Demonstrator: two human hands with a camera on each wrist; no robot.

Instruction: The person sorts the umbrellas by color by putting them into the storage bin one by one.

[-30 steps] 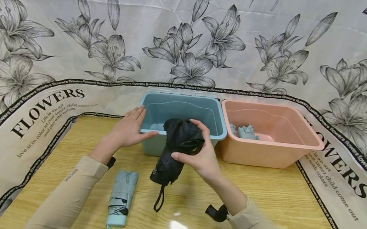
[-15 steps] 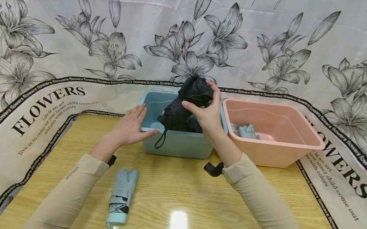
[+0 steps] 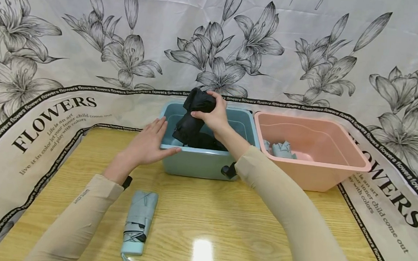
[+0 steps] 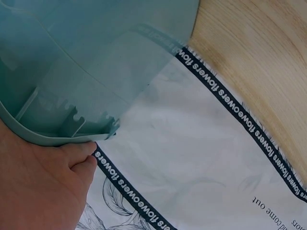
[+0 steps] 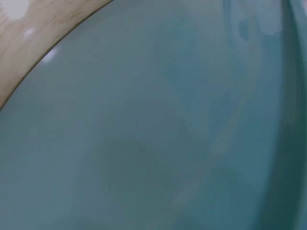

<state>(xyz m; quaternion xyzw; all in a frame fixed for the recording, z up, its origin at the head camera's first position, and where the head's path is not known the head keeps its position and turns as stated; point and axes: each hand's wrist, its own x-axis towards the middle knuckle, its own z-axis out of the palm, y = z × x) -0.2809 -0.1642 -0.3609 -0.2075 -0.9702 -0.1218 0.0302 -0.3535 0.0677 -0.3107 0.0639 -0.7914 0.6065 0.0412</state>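
Observation:
My right hand (image 3: 214, 112) grips a folded black umbrella (image 3: 189, 127) by its upper part, between thumb and fingers. The umbrella is tilted over the blue bin (image 3: 199, 162), its lower end inside the rim. Another black bundle (image 3: 210, 142) lies in the bin beneath it, partly hidden. My left hand (image 3: 146, 144) rests with straight fingers against the bin's left rim, thumb along the front edge. In the left wrist view, that hand (image 4: 43, 177) touches the outside of the rim (image 4: 62, 140). The right wrist view holds mostly the bin's wall (image 5: 120, 120), blurred.
A folded light-blue umbrella (image 3: 140, 222) with a wrist cord lies on the wooden table (image 3: 180, 221) at the front left. A pink bin (image 3: 307, 176) stands against the blue one's right side, with pale blue folded fabric (image 3: 283, 150) inside. Flower-printed cloth (image 3: 222, 46) rises behind.
My right hand has carried the black umbrella from in front of the blue bin up over its rim, then leftward and in. The left hand has stayed on the rim.

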